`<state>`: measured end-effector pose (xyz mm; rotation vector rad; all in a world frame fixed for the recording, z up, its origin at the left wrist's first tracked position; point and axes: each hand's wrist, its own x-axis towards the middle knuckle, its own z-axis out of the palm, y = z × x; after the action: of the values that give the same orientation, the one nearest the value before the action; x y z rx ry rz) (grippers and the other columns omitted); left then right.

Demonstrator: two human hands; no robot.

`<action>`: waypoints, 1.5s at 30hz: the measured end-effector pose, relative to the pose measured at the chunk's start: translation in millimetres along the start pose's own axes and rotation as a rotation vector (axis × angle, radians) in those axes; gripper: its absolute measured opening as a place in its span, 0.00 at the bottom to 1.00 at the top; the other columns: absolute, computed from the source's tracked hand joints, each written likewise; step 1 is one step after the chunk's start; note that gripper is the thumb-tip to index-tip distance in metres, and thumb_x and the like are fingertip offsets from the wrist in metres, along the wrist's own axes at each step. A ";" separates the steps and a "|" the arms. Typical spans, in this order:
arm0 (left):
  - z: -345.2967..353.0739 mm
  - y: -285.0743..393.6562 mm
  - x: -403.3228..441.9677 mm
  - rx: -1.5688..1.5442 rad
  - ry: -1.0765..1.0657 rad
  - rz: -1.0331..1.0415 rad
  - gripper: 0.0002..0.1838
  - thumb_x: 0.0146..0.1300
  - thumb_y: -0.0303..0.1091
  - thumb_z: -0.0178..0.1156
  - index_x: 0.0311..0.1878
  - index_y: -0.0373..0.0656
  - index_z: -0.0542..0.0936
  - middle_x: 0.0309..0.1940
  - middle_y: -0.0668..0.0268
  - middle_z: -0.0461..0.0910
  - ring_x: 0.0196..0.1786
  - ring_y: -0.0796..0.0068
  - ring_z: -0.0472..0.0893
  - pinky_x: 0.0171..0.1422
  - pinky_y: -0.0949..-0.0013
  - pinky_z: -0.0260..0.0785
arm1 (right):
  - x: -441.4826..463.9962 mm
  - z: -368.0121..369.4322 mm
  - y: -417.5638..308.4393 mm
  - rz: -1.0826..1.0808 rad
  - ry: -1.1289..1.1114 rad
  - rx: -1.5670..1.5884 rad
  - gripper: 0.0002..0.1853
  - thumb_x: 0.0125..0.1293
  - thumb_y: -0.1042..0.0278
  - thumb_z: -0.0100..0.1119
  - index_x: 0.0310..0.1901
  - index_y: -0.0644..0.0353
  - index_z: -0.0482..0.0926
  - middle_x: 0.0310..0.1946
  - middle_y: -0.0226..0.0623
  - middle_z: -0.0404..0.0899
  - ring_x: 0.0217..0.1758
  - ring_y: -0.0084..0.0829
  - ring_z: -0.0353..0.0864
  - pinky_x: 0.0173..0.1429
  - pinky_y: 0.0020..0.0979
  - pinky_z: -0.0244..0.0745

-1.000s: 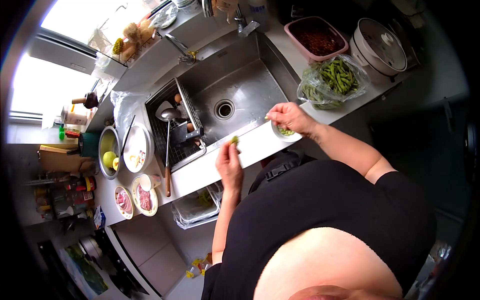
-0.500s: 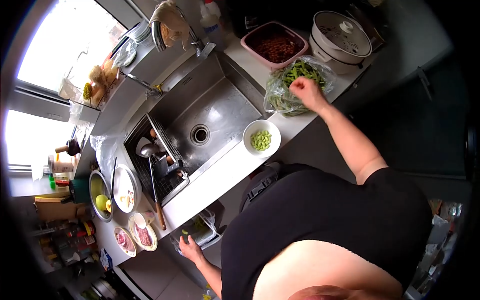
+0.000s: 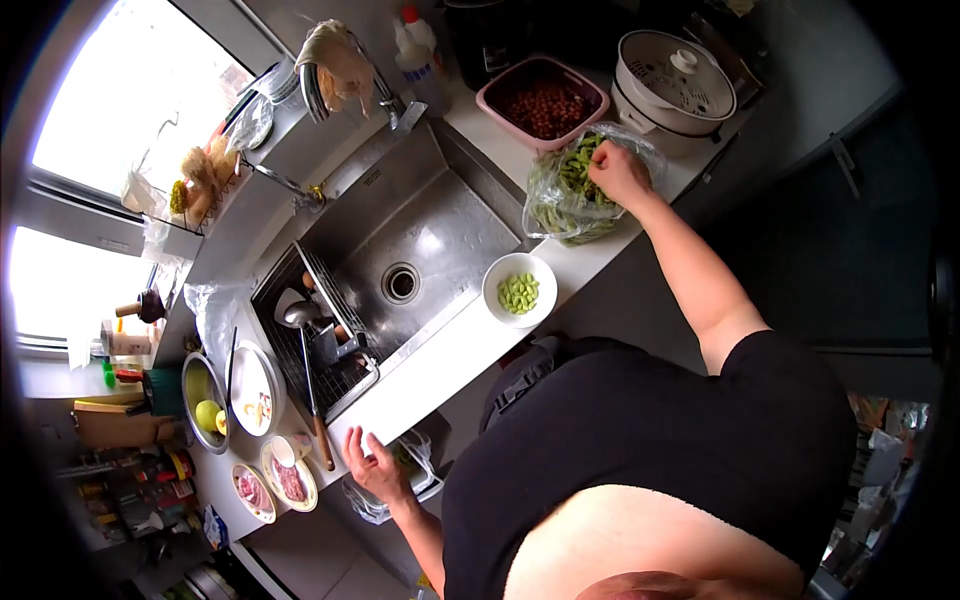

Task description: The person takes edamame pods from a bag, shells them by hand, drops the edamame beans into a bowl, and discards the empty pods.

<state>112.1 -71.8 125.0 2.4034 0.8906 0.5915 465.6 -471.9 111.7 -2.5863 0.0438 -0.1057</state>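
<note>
My right hand [image 3: 622,175] is at the mouth of a clear plastic bag [image 3: 543,212] full of green bean pods [image 3: 572,182]. Its fingers are curled in and touch the pods; whatever lies between the fingertips is hidden. Lower left, my left hand [image 3: 378,472] is empty, its fingers apart, above the counter's front edge and beside a bin [image 3: 425,455] lined with a clear bag. Between the two hands, near the counter edge, stands a white bowl [image 3: 547,296] with shelled green beans [image 3: 518,293] in it.
A steel sink [image 3: 440,215] lies behind the bowl, with a dish rack [image 3: 340,385] at its left holding a ladle [image 3: 303,316]. Beyond the bag are a pink basin [image 3: 490,100] of reddish-brown things and a white lidded pot [image 3: 640,75]. Meat plates [image 3: 270,470] stand far left.
My left hand has risen from beside the bin toward the counter edge, and its fingers have spread. My right hand has lowered slightly onto the pods in the bag.
</note>
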 end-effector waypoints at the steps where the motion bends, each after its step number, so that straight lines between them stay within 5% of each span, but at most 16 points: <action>1: 6.6 11.7 3.9 -0.114 -0.031 -0.023 0.12 0.62 0.30 0.54 0.47 0.37 0.78 0.49 0.57 0.75 0.45 0.66 0.77 0.36 0.72 0.68 | -0.1 2.3 5.0 0.002 0.003 0.001 0.12 0.54 0.64 0.61 0.35 0.62 0.74 0.32 0.41 0.77 0.36 0.38 0.78 0.40 0.38 0.72; 3: 30.1 33.1 11.6 -0.171 -0.037 0.096 0.12 0.61 0.27 0.55 0.47 0.38 0.78 0.45 0.59 0.77 0.40 0.71 0.78 0.32 0.76 0.67 | -0.1 9.4 18.5 0.003 -0.021 0.585 0.14 0.53 0.64 0.62 0.37 0.64 0.75 0.29 0.36 0.77 0.32 0.30 0.76 0.36 0.31 0.72; 6: 68.6 90.1 25.2 -0.315 -0.182 0.308 0.12 0.60 0.26 0.57 0.48 0.39 0.78 0.42 0.61 0.78 0.41 0.72 0.77 0.32 0.76 0.68 | -43.7 -7.3 -45.8 0.085 -0.442 1.082 0.10 0.54 0.68 0.63 0.36 0.62 0.76 0.27 0.29 0.76 0.24 0.16 0.70 0.28 0.19 0.67; 9: 96.6 153.4 36.8 -0.300 -0.194 0.673 0.18 0.54 0.29 0.63 0.50 0.40 0.77 0.41 0.56 0.77 0.40 0.60 0.77 0.43 0.65 0.70 | -81.4 24.0 -98.0 -0.087 -0.626 1.125 0.06 0.56 0.74 0.62 0.34 0.59 0.75 0.28 0.25 0.76 0.30 0.14 0.72 0.35 0.19 0.70; 11: 101.3 179.4 42.5 -0.234 -0.212 0.711 0.18 0.53 0.31 0.63 0.49 0.39 0.76 0.39 0.56 0.77 0.39 0.56 0.76 0.47 0.61 0.68 | -99.4 38.7 -126.9 -0.197 -0.745 1.184 0.06 0.56 0.76 0.62 0.31 0.60 0.74 0.28 0.26 0.76 0.33 0.16 0.74 0.40 0.20 0.71; 17: 93.5 165.6 51.6 -0.157 -0.199 0.583 0.11 0.56 0.33 0.60 0.42 0.41 0.78 0.25 0.59 0.79 0.30 0.59 0.78 0.35 0.60 0.70 | -109.3 44.9 -159.1 -0.238 -0.819 1.064 0.07 0.58 0.73 0.61 0.35 0.68 0.79 0.31 0.34 0.81 0.36 0.21 0.78 0.44 0.24 0.74; 24: 86.9 157.5 51.3 -0.294 -0.220 0.370 0.09 0.55 0.32 0.63 0.38 0.41 0.79 0.26 0.55 0.80 0.32 0.59 0.82 0.33 0.65 0.71 | -115.2 57.1 -176.3 -0.273 -0.790 1.017 0.07 0.58 0.72 0.59 0.34 0.68 0.79 0.28 0.34 0.81 0.33 0.21 0.78 0.41 0.25 0.74; 29: 76.6 149.5 54.4 -0.358 -0.262 0.278 0.07 0.57 0.31 0.60 0.35 0.37 0.77 0.24 0.53 0.77 0.26 0.64 0.80 0.31 0.68 0.68 | -117.9 62.3 -192.9 -0.374 -0.781 0.907 0.05 0.57 0.73 0.59 0.31 0.66 0.76 0.27 0.31 0.78 0.31 0.17 0.74 0.37 0.23 0.72; 30: 73.6 148.3 54.5 -0.317 -0.280 0.266 0.07 0.57 0.30 0.58 0.38 0.40 0.77 0.28 0.53 0.79 0.33 0.52 0.80 0.35 0.59 0.71 | -119.5 63.4 -195.5 -0.372 -0.778 0.906 0.06 0.56 0.72 0.60 0.30 0.66 0.76 0.26 0.33 0.78 0.30 0.18 0.74 0.36 0.24 0.72; 37: 78.5 137.2 53.2 -0.345 -0.220 0.250 0.06 0.57 0.29 0.57 0.37 0.40 0.77 0.25 0.52 0.78 0.32 0.49 0.78 0.33 0.58 0.69 | -121.5 73.7 -205.3 -0.375 -0.748 0.857 0.08 0.51 0.70 0.64 0.26 0.65 0.75 0.23 0.32 0.77 0.27 0.19 0.72 0.32 0.25 0.70; 40: 81.2 133.2 53.3 -0.368 -0.196 0.273 0.06 0.58 0.29 0.57 0.38 0.41 0.78 0.25 0.51 0.77 0.29 0.54 0.80 0.32 0.60 0.69 | -121.9 76.9 -204.7 -0.384 -0.736 0.871 0.09 0.50 0.70 0.64 0.25 0.64 0.74 0.22 0.31 0.76 0.27 0.18 0.71 0.31 0.25 0.69; 42: 82.3 131.0 55.0 -0.546 -0.238 0.257 0.07 0.58 0.30 0.58 0.39 0.41 0.79 0.24 0.58 0.80 0.24 0.71 0.79 0.29 0.68 0.68 | -120.6 76.5 -204.2 -0.385 -0.738 0.890 0.09 0.51 0.70 0.64 0.25 0.64 0.74 0.22 0.30 0.75 0.26 0.18 0.71 0.31 0.24 0.69; 43: 80.6 130.7 56.2 -0.548 -0.233 0.251 0.07 0.58 0.30 0.58 0.39 0.41 0.79 0.24 0.58 0.80 0.24 0.71 0.79 0.29 0.68 0.68 | -118.6 73.7 -204.3 -0.359 -0.805 0.920 0.09 0.51 0.70 0.64 0.25 0.63 0.74 0.22 0.29 0.75 0.27 0.18 0.71 0.31 0.24 0.69; 45: 73.8 128.2 61.2 -0.771 -0.507 0.016 0.08 0.61 0.30 0.59 0.40 0.36 0.80 0.23 0.75 0.77 0.24 0.88 0.70 0.28 0.80 0.62 | -114.6 70.1 -206.5 -0.330 -0.878 0.945 0.08 0.51 0.70 0.64 0.25 0.63 0.74 0.22 0.29 0.75 0.27 0.18 0.71 0.31 0.24 0.69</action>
<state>255.0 -136.4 156.6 1.7224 0.3282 0.2347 359.3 -253.6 153.2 -1.4957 -0.5999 0.7118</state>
